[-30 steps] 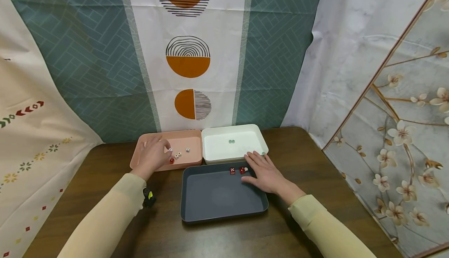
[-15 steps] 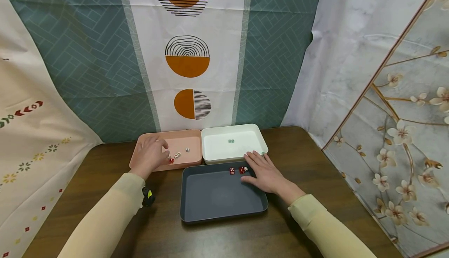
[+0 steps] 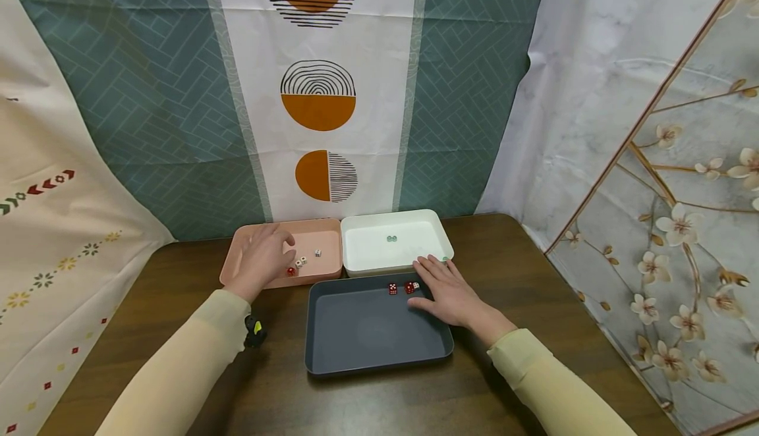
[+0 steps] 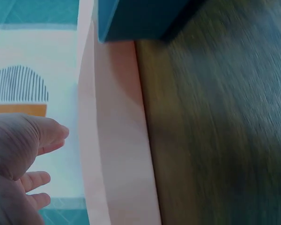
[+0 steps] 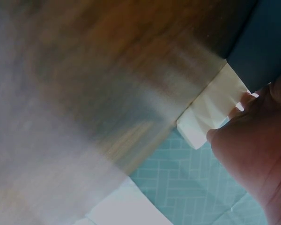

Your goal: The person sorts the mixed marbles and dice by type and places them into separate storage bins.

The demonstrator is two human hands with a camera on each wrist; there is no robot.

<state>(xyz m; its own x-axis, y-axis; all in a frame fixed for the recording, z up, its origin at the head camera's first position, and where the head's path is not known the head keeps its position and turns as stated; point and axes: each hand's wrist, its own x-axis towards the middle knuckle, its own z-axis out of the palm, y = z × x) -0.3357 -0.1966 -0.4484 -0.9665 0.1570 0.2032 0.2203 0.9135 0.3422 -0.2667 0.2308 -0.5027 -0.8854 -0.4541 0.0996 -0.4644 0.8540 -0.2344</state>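
My left hand (image 3: 263,258) hovers over the pink tray (image 3: 326,226) at the back left, thumb and index finger curved with a gap between them in the head view. Near its fingertips lie a red die (image 3: 291,271) and white dice (image 3: 301,262), with another white die (image 3: 318,253) farther right. Whatever lies under the palm is hidden. My right hand (image 3: 447,291) rests with spread, straight fingers where the dark grey tray (image 3: 379,363) meets the white tray (image 3: 435,225). Beside its thumb are red dice (image 3: 393,288) and a small white die (image 3: 416,286).
Small pale green pieces (image 3: 391,239) sit in the white tray; another green piece (image 3: 445,259) shows by my right fingertips. All three trays stand on a brown wooden table (image 3: 261,390). Patterned cloth (image 3: 474,126) hangs behind, and more cloth lines both sides.
A white die seen at my left fingertips earlier no longer shows. The left hand lowered slightly, then shifted a little up and right, its thumb and finger wider apart. My right hand stays put.
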